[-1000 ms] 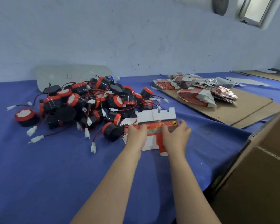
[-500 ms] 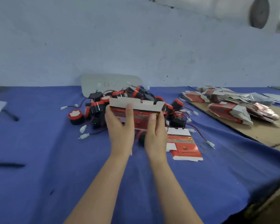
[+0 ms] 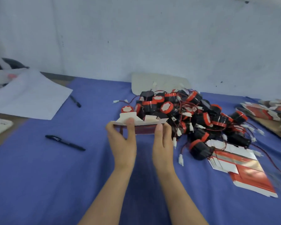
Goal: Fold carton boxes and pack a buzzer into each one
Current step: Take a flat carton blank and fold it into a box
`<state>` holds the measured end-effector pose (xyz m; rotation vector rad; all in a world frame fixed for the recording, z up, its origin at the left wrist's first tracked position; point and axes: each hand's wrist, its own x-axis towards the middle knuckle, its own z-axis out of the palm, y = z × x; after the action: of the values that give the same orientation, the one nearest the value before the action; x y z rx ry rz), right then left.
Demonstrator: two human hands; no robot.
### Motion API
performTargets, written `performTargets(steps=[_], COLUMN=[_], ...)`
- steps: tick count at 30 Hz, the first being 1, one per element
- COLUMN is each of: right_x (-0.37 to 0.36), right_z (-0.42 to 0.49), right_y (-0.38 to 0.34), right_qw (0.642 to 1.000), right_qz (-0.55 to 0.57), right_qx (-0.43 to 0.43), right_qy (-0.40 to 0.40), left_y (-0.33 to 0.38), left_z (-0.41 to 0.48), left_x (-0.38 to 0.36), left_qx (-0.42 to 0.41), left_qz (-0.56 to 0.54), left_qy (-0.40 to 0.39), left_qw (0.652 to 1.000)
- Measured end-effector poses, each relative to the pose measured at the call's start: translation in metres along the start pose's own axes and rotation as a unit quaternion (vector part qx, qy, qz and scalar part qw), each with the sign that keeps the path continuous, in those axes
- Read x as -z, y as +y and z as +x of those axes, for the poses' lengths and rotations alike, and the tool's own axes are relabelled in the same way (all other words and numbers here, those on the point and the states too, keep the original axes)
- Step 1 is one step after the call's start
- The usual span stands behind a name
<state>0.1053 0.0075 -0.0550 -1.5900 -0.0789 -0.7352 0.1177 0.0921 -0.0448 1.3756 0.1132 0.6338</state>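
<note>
The left hand (image 3: 122,143) and right hand (image 3: 163,142) each pinched an end of one part-folded carton (image 3: 144,125) above the desk (image 3: 55,176), just before the heap of buzzers (image 3: 193,114); seemingly none was packed yet, with flat blanks (image 3: 243,168) waiting nearby

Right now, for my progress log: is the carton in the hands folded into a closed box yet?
No: the carton, held between left hand and right hand, has white flaps sticking up, untucked.
</note>
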Motion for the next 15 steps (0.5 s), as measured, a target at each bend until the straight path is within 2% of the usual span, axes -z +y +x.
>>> performTargets(steps=[4, 9, 13, 15], right_x=[0.004, 0.011, 0.018, 0.023], right_z=[0.0, 0.001, 0.005, 0.008], right_y=[0.004, 0.002, -0.002, -0.004], right_qw=[1.0, 0.999, 0.996, 0.993], right_qz=[-0.002, 0.011, 0.036, 0.053], right_qx=[-0.013, -0.048, -0.082, -0.105], right_qy=[0.014, 0.004, 0.009, -0.017], left_y=[-0.006, -0.009, -0.007, -0.005], left_z=[-0.005, -0.015, -0.015, -0.015], left_x=[-0.004, -0.008, -0.009, -0.007], left_qx=[-0.021, -0.033, 0.013, 0.045], left_qz=[0.021, -0.032, -0.099, -0.135], left_qy=[-0.052, -0.187, -0.219, -0.237], left_qw=[0.998, 0.981, 0.971, 0.961])
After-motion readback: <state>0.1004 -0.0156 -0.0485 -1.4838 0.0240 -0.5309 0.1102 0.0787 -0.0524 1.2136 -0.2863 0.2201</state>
